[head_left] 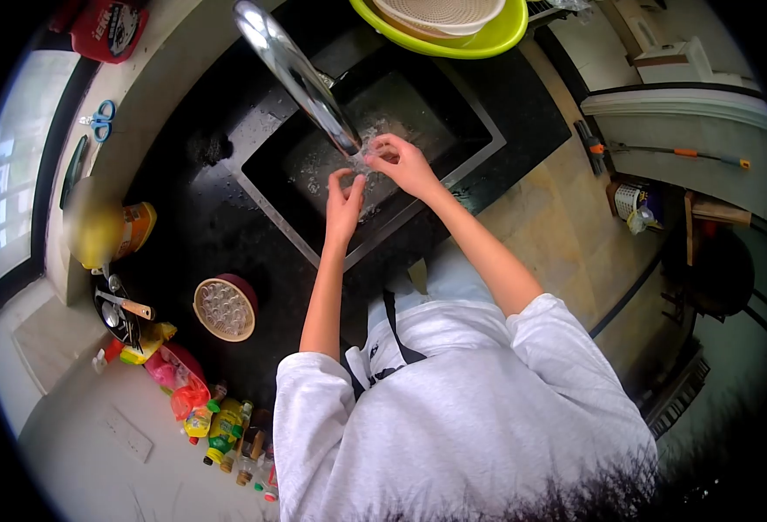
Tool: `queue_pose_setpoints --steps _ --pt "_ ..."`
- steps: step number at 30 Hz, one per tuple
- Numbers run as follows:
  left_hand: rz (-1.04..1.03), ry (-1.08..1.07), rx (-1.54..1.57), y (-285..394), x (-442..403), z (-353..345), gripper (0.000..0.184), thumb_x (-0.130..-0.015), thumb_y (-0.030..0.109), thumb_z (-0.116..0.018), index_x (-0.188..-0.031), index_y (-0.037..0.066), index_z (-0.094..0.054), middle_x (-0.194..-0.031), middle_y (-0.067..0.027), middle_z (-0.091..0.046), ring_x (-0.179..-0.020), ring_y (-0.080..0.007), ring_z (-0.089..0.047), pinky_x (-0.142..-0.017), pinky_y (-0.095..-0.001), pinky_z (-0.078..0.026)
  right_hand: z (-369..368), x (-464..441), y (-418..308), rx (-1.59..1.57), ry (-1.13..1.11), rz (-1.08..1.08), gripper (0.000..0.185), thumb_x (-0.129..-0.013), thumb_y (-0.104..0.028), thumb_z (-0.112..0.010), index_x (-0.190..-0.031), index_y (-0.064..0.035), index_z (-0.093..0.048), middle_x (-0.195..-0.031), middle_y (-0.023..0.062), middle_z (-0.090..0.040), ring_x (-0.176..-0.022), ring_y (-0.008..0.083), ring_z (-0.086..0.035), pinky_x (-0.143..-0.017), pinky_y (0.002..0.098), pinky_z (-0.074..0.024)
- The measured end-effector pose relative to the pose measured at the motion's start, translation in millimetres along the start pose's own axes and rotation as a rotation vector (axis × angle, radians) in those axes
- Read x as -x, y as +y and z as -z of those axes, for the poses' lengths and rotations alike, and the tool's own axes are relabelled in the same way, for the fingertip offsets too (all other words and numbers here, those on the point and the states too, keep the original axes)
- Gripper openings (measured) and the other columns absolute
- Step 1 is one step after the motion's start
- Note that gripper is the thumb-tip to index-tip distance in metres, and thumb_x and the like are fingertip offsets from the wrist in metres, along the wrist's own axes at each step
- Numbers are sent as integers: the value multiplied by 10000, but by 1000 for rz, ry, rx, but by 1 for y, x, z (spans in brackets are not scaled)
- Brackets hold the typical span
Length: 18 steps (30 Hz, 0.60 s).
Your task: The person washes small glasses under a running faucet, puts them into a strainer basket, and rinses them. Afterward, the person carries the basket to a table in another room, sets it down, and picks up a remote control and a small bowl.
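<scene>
Water runs from the chrome faucet [301,78] over my two hands, above the dark sink [266,161]. My left hand [344,204] is just below the spout, its fingers curved and apart from the thumb, with no object visible between them. Close beside it, my right hand [405,167] has its thumb and fingers bent together at the stream. Something clear seems to be at its fingertips, but splashing water hides what it is. On the black counter to the left stands a round tub [225,309] with several small clear, round-rimmed pieces inside.
A lime-green basin [496,35] holding a pale strainer [440,13] sits beyond the sink. Along the left are blue scissors [102,120], a yellow container [135,230], a wooden-handled utensil [131,305] and several bottles [227,431]. A tiled floor [531,209] lies to the right.
</scene>
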<state>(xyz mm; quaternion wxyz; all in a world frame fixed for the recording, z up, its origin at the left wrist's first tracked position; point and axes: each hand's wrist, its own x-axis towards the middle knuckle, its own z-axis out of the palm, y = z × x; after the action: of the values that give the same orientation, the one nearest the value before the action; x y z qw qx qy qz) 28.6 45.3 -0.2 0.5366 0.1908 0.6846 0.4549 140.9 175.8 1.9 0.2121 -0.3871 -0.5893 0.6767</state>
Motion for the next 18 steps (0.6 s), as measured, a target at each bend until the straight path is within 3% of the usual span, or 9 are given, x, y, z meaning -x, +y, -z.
queue_pose_setpoints --steps 1,3,6,7,10,11,12,14,18 --pt "-57 114 -30 -9 4 2 360 -991 281 -596 -1246 72 -450 -626 34 -459 -546 -58 -389 -499 -237 -305 6 -1 -6 5 19 8 279 -849 -180 -755 -1051 -15 -655 -829 28 -669 -805 142 -652 -708 294 -518" --pt "-137 221 -79 -23 12 8 345 -974 259 -621 -1218 59 -479 -621 19 -470 -581 -68 -408 -542 -251 -336 28 -3 -19 861 -118 -29 275 -831 -215 -746 -1027 -33 -682 -894 84 -697 -844 252 -676 -734 376 -525" --pt "-190 203 -236 -22 25 15 316 -962 228 -631 -1200 60 -507 -615 15 -456 -585 -74 -412 -547 -261 -345 51 -5 -11 1273 -15 161 229 -797 -238 -737 -944 -66 -699 -936 117 -703 -961 315 -645 -825 437 -471" --pt "-204 213 -261 -18 30 12 283 -960 212 -624 -1176 57 -527 -613 6 -458 -585 -81 -421 -549 -269 -355 58 2 -12 1383 -129 248 207 -794 -258 -738 -875 -72 -695 -880 108 -698 -968 287 -641 -829 436 -422" --pt "-238 192 -263 -21 33 4 268 -957 201 -620 -1166 57 -537 -610 -5 -460 -582 -90 -425 -551 -277 -364 69 5 -19 1482 6 249 198 -796 -263 -738 -832 -71 -698 -867 109 -701 -963 291 -648 -825 440 -411" --pt "-252 195 -273 -22 34 1 266 -949 203 -623 -1159 58 -548 -606 -23 -479 -578 -118 -457 -564 -301 -392 75 7 -25 1478 -124 150 193 -793 -264 -743 -837 -82 -699 -873 103 -703 -939 298 -657 -810 454 -421" --pt "-270 216 -263 -19 38 -5 259 -948 196 -625 -1155 58 -558 -621 -3 -459 -585 -95 -427 -551 -280 -359 79 2 -31 1392 -8 -3 209 -791 -268 -748 -888 -89 -699 -876 100 -705 -919 301 -669 -792 471 -427" --pt "-286 187 -224 -15 45 -9 249 -949 193 -618 -1148 55 -559 -624 -24 -492 -595 -107 -470 -562 -299 -394 87 11 -37 1537 39 84 239 -791 -290 -742 -907 -89 -685 -872 113 -710 -893 314 -684 -754 471 -472" --pt "-316 227 -231 -12 61 -14 231 -936 237 -612 -1094 72 -581 -635 -98 -543 -587 -238 -556 -581 -382 -434 77 38 -54 1259 105 88 214 -794 -223 -698 -935 -76 -633 -825 112 -692 -860 325 -676 -715 441 -529"
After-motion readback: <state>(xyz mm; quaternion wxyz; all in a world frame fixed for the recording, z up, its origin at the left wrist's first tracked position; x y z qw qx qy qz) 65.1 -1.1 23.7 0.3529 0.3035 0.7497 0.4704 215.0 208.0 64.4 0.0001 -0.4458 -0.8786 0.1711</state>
